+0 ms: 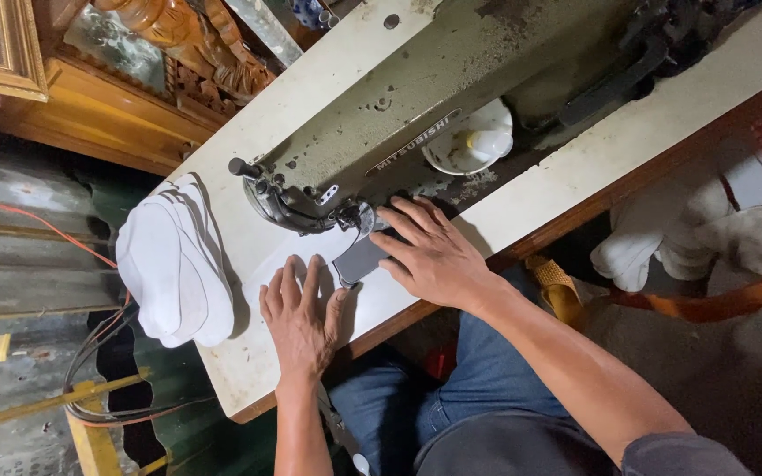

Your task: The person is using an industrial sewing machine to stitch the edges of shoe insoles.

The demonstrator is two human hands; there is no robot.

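Under the sewing machine (pixel 416 132) needle, white fabric piece (pixel 297 251) pressed flat by left hand (pixel 300 319), fingers spread, and right hand (pixel 434 256), fingers extended; grasping nothing. Stacked white pieces (pixel 174 260) just left.

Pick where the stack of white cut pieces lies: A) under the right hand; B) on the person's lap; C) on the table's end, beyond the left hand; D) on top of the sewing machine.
C: the stack of white pieces sits at the table edge, apart from the left hand pressing flat near the sewing machine.
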